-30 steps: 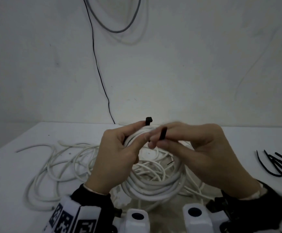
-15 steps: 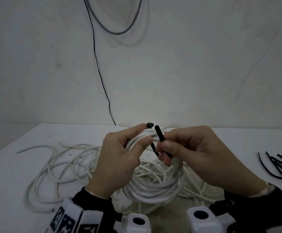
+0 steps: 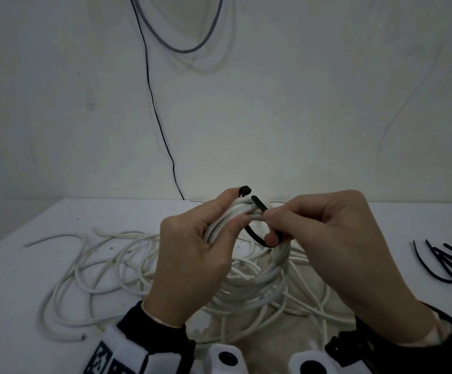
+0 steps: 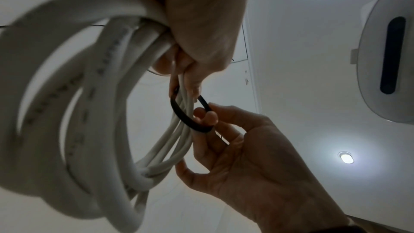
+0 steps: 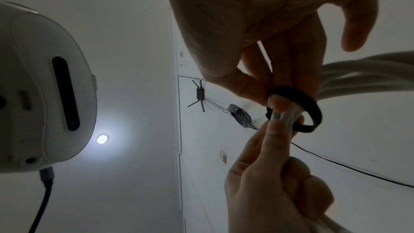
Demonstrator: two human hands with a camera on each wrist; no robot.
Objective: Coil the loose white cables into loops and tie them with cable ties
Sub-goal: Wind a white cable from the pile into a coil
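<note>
My left hand grips the top of a coiled white cable held above the table, thumb across the strands. A black cable tie curves under the bundle; its head sticks up by my left index fingertip. My right hand pinches the tie's tail, whose tip points up toward the head with a small gap between. In the left wrist view the cable tie loops round the coiled cable. The right wrist view shows the cable tie curled round the strands between both hands.
Loose white cable sprawls over the white table to the left and under the coil. Several spare black cable ties lie at the right edge. A thin black wire hangs down the wall behind.
My right hand has drawn the tie's tail under the bundle and bent it up, so its tip now points toward the head. The left hand keeps its grip on the coil.
</note>
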